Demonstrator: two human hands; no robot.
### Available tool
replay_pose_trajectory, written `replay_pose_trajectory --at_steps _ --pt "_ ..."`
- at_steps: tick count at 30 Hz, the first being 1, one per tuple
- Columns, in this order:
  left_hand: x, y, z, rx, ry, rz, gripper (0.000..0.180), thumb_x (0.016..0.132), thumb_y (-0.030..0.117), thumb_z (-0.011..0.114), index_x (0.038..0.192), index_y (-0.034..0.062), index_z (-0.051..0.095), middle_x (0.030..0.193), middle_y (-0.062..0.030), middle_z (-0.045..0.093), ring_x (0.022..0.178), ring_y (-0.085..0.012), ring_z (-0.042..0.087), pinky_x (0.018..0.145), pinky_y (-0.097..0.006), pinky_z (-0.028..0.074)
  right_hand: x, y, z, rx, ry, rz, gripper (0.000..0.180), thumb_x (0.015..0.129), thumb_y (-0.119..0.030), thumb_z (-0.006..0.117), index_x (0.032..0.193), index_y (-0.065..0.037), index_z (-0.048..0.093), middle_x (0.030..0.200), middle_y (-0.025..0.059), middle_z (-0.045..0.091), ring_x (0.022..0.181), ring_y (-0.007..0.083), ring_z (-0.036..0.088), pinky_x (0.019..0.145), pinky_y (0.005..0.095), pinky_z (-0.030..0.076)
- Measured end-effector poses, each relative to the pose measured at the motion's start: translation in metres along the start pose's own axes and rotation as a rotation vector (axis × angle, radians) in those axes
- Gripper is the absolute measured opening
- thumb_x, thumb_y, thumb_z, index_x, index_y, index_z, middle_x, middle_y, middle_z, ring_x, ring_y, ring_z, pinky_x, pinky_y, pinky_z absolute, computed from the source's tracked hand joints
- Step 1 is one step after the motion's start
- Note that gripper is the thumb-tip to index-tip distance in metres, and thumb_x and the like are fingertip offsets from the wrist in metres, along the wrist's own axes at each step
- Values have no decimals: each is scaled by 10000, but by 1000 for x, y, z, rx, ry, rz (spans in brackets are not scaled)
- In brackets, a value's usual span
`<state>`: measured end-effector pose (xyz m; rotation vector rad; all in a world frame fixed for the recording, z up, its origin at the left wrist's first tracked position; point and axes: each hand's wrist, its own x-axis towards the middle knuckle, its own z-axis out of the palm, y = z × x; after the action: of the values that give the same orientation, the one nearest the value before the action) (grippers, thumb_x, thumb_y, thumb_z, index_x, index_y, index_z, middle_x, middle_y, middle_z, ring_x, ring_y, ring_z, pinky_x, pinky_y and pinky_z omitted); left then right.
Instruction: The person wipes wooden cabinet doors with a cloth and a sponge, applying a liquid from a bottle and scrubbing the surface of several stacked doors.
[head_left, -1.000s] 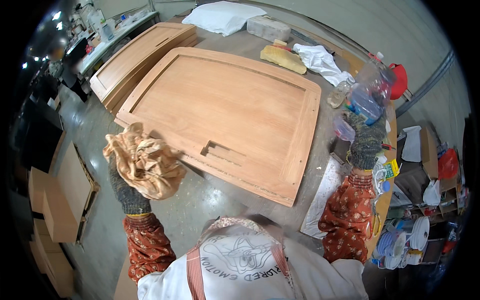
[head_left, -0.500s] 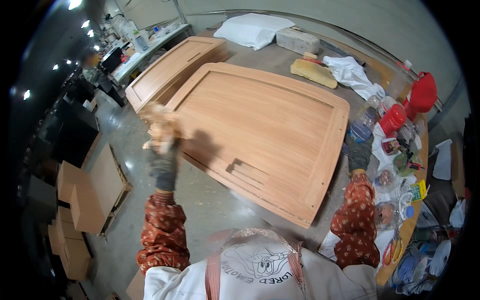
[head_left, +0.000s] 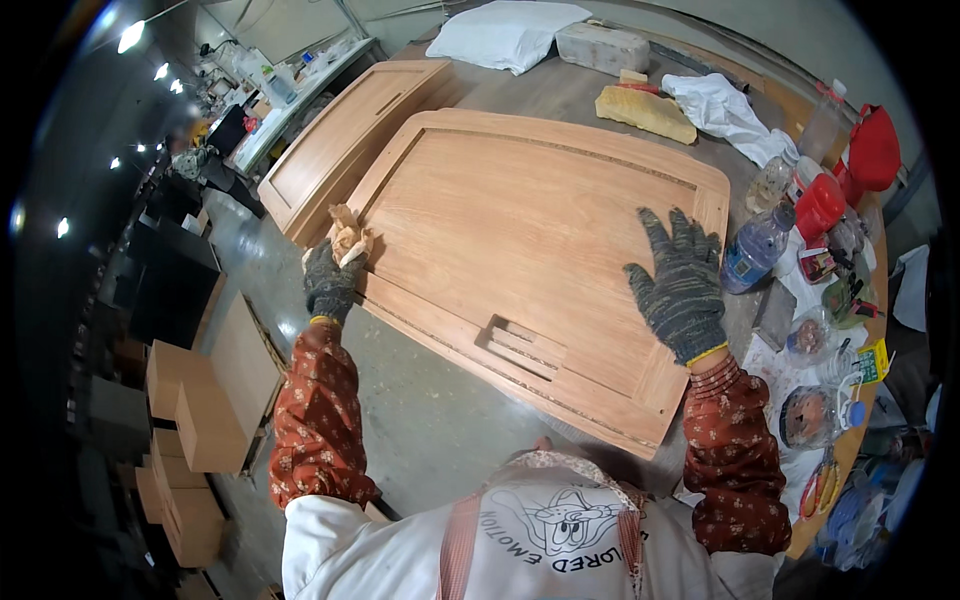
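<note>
A large light-brown wooden panel [head_left: 530,215] with a recessed frame groove and a slotted cutout lies on the workbench in front of me. My left hand [head_left: 333,278], in a dark grey knit glove, is closed on a crumpled tan and white rag [head_left: 349,238] at the panel's left edge. On the right part of the panel my gloved right hand [head_left: 680,285] rests flat, fingers spread, holding nothing. Just right of that hand stands a plastic bottle [head_left: 757,248] with a blue label and bluish liquid.
A second wooden panel [head_left: 345,140] lies beyond on the left. A yellow sponge [head_left: 645,113], a white cloth [head_left: 728,115] and a white package [head_left: 505,35] lie farther back. Red bottles [head_left: 820,207], scissors [head_left: 822,482] and jars crowd the right edge. Cardboard boxes [head_left: 210,420] stand on the floor.
My right hand has let go of the labelled bottle and moved left onto the panel, fingers spread. The left hand, blurred before, has come down with the rag at the panel's edge.
</note>
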<state>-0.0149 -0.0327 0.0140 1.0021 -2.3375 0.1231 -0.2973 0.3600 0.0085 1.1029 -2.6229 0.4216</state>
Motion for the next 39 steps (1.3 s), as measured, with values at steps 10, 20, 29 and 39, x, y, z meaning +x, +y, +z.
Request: replay_pose_trajectory --at_steps 10,20,29,39 --pt "-83 136 -22 -205 -59 406 524 792 349 697 1168 8 566 1111 -182 595 1018 -331 596 915 -451 460 -2 19 9 116 107 -1 659 836 -334 647 1417 -149 397 1364 204 455 1269 372 407 1109 524 225" --pt "-38 56 -10 -459 -131 97 404 855 409 628 1062 62 640 886 -136 639 831 -292 623 711 -414 483 0 13 9 208 171 14 603 827 -263 681 1363 -95 462 1322 162 518 1250 323 456 1100 466 269" --pt "-95 170 -40 -466 -334 661 623 813 331 704 1329 95 447 1081 -119 491 939 -241 527 760 -373 501 -2 22 9 249 203 9 589 825 -258 689 1350 -92 481 1291 167 536 1221 314 478 1090 450 291" --pt "-84 143 -20 -128 -350 337 474 829 372 627 1128 12 552 1075 -207 549 1019 -362 530 919 -486 405 -5 -1 0 267 175 37 566 849 -305 660 1351 -112 480 1268 166 546 1219 291 488 1099 465 279"
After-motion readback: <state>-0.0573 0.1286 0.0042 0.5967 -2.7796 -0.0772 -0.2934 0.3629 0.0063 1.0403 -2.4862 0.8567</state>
